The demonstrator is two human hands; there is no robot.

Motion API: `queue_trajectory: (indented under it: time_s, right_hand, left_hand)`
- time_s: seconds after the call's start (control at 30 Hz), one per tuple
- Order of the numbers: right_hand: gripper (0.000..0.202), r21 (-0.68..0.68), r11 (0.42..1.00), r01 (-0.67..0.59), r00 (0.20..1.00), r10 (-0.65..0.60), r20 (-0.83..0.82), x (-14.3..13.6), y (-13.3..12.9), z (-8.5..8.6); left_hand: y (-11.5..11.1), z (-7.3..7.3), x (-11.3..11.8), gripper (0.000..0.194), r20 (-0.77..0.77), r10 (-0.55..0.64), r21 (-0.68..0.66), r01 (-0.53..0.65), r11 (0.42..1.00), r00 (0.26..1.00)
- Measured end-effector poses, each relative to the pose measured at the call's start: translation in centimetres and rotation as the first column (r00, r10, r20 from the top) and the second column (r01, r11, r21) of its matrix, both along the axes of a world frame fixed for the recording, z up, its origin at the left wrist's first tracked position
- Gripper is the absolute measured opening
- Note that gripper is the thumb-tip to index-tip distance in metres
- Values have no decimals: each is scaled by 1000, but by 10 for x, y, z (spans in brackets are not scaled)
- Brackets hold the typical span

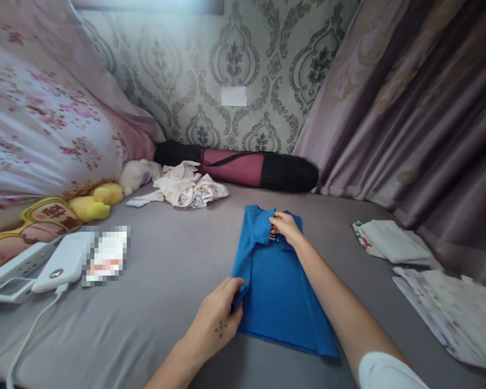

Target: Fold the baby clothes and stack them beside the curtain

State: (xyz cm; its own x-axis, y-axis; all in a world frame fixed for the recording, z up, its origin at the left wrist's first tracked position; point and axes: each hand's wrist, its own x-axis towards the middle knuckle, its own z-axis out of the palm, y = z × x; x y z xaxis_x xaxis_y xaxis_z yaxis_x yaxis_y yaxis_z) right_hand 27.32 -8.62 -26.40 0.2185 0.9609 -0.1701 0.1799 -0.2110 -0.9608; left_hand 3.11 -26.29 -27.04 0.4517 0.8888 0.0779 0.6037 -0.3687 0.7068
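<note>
A blue T-shirt [277,294] lies on the grey bed sheet [174,254], its sides folded inward into a long shape. My left hand [221,310] pinches the shirt's left edge, about halfway down, with thumb and fingers closed on the cloth. Farther up, my right hand [285,224] grips a folded part near the collar end. Small white marks on the shirt show just under the right fingers. My right forearm passes over the shirt's right side and hides part of it.
Folded light clothes [397,243] and a pale patterned stack [457,313] lie at right. A crumpled cream garment [190,186] and a maroon-black long bag [235,167] are at the back. Left are plush toys [93,202], a white power bank [65,262] with cable, and a power strip [18,267].
</note>
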Motion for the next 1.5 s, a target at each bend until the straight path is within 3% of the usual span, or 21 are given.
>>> queue_trajectory:
  time_s: [0.13, 0.23, 0.37, 0.5, 0.6, 0.73, 0.83, 1.0, 1.07, 1.17, 1.27, 1.5]
  right_hand:
    - [43, -7, 999, 48, 997, -48, 58, 6, -6, -6]
    - [61, 74, 997, -3, 978, -12, 207, 11, -10, -7]
    - [41, 168, 979, -114, 917, 39, 396, 16, -13, -8]
    - [25, 141, 989, -36, 953, -8, 303, 15, -10, -12]
    - [33, 91, 996, -7, 949, -22, 315, 12, -8, -16]
    - [55, 163, 969, -184, 829, 65, 555, 12, -13, -18]
    - [56, 196, 912, -361, 686, 117, 718, 14, -17, -15]
    - [51, 147, 881, -450, 547, 142, 825, 16, -20, -7]
    - [50, 120, 897, -426, 516, 132, 846, 17, -20, -4]
    - [43, 101, 967, -234, 476, 24, 879, 16, -22, -1]
    - [40, 143, 984, -109, 441, -81, 894, 11, -21, 3]
    - [34, 42, 957, -287, 468, 101, 878, -22, 24, 8]
  left_hand:
    - [-1, -3, 1, 33, -62, -72, 20, 73, 997, 995]
    - [-2, -5, 0, 30, -84, -94, 38, 98, 994, 992]
    - [-2, -1, 2, 17, -89, -77, 52, 82, 995, 993]
    - [-2, 3, 4, 14, -54, -23, 87, 28, 996, 998]
    - [-1, 3, 4, 19, -7, -34, 108, 35, 993, 999]
    - [-1, 4, 5, 19, 12, -89, 103, 87, 991, 996]
    - [-2, 9, 7, 22, -17, -145, 98, 146, 984, 989]
    - [-5, 21, 8, 32, 13, -147, 60, 146, 988, 989]
    - [-5, 22, 7, 33, 15, -130, 50, 129, 990, 991]
    - [-2, 18, 6, 34, -4, -135, 98, 134, 986, 991]
    - [2, 10, 5, 36, -24, -157, 197, 159, 968, 987]
    - [4, -8, 2, 37, -182, -216, 304, 264, 916, 959]
